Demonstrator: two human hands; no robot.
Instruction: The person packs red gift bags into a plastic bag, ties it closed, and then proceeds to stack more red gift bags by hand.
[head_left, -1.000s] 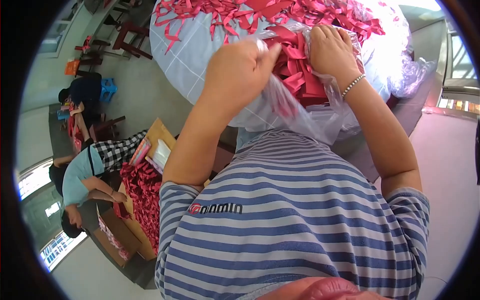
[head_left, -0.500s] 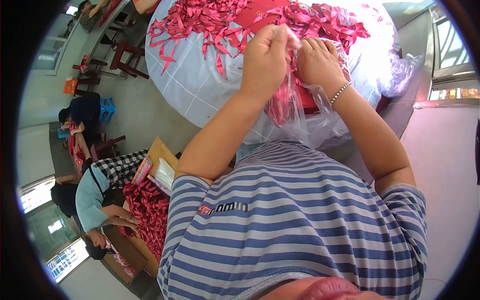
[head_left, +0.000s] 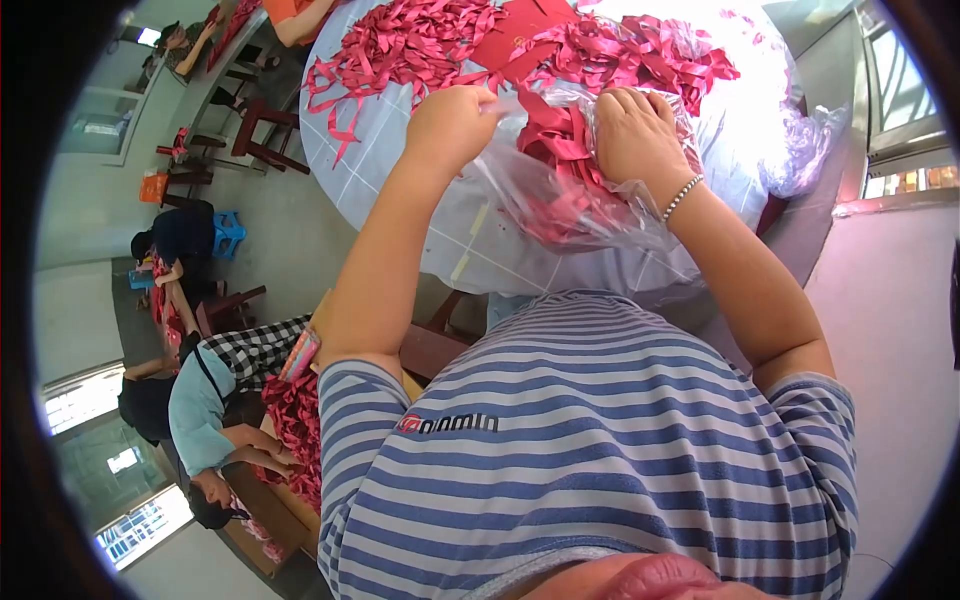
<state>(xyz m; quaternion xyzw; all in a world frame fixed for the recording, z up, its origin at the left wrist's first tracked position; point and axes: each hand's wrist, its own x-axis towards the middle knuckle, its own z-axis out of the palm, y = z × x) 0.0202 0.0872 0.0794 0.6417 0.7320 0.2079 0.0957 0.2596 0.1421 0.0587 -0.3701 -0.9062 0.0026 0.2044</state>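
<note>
A clear plastic bag (head_left: 490, 190) with red ribbon pieces (head_left: 560, 140) inside lies at the near side of the round table (head_left: 355, 200). My left hand (head_left: 449, 128) pinches the left edge of the bag and pulls it out sideways. On the bag's right side rests my right hand (head_left: 640, 140), with a beaded bracelet at the wrist; its fingers curl over plastic and ribbons, their tips partly hidden. Beyond both hands, loose red ribbons (head_left: 400, 50) lie in heaps around a flat red item (head_left: 525, 35).
Crumpled clear plastic (head_left: 805, 150) hangs at the table's right edge. At the lower left a person (head_left: 200, 410) bends over a box of red ribbons (head_left: 290, 410). Other people sit farther left near a blue stool (head_left: 229, 232) and wooden stools (head_left: 265, 135).
My left hand has moved left and slightly down, stretching the bag's edge away from my right hand. The bag is spread wider, showing more ribbons. My right hand has barely moved.
</note>
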